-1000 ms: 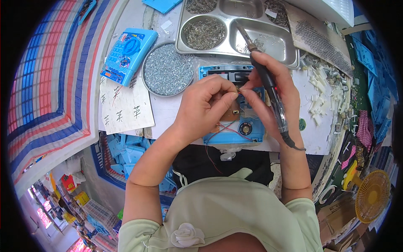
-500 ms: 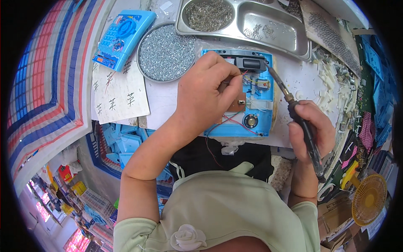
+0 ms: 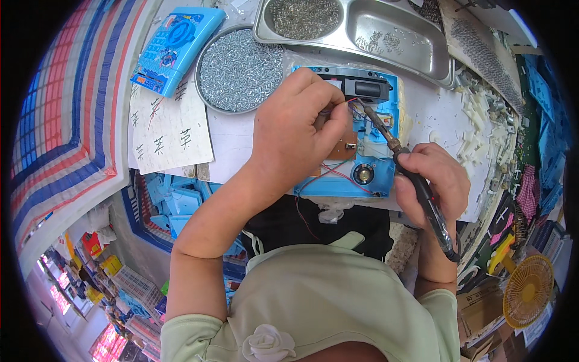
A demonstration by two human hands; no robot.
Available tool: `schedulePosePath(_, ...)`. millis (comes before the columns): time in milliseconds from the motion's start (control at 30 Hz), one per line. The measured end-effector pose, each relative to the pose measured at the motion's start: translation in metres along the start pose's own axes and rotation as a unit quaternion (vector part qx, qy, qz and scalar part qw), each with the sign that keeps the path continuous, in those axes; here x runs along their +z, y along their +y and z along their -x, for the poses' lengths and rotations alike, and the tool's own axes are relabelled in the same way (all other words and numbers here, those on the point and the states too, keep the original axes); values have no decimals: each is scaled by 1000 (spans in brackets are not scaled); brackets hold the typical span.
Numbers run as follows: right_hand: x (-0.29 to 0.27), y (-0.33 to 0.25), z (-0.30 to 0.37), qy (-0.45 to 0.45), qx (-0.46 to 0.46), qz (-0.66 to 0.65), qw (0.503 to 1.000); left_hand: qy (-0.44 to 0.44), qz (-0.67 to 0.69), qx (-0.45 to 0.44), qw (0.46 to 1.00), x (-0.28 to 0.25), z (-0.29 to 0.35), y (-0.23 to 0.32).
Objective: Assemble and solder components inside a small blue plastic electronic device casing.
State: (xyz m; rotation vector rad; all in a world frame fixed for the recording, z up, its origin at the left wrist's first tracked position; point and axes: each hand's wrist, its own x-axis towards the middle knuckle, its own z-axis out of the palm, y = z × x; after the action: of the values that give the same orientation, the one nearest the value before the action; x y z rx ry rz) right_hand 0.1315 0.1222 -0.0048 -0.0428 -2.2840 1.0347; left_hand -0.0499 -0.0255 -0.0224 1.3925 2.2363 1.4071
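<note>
My right hand (image 3: 446,176) is wrapped round the black handle of a soldering iron (image 3: 424,194). The iron's tip touches or nearly touches a thin red wire (image 3: 352,100) beside a black box-shaped part (image 3: 368,90). That wire's end comes out of a pinch of my left hand (image 3: 297,130). Both hands work over an open blue plastic casing (image 3: 329,189). Inside the casing lie a brown circuit board (image 3: 344,146), a round speaker (image 3: 363,174) and several loose wires. My left hand hides the casing's left side.
A round dish of small metal screws (image 3: 238,72) stands behind my left hand. Beyond the casing lies a steel compartment tray (image 3: 356,54) with small metal parts. A blue printed casing (image 3: 175,51) and a handwritten sheet (image 3: 172,136) are at left. White plastic bits (image 3: 473,123) lie at right.
The soldering iron has moved left and down, from the black part's right end to the red wire at my left fingertips. My left hand stays nearly still, still pinching.
</note>
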Motion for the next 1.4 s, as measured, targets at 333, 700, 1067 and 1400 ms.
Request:
schedulePosePath(333, 0, 2, -2, -19, -17, 32, 999, 5, -3, 0, 1000, 0, 0, 1)
schedulePosePath(700, -4, 4, -1, -29, -47, 31, 998, 17, -12, 16, 1000, 3, 1, 0)
schedulePosePath(1067, -2, 6, -2, -28, -50, 32, 998, 12, -20, -4, 1000, 3, 0, 3)
schedulePosePath(1400, -1, 8, -2, -32, -66, 58, 996, 20, -19, 7, 1000, 4, 0, 2)
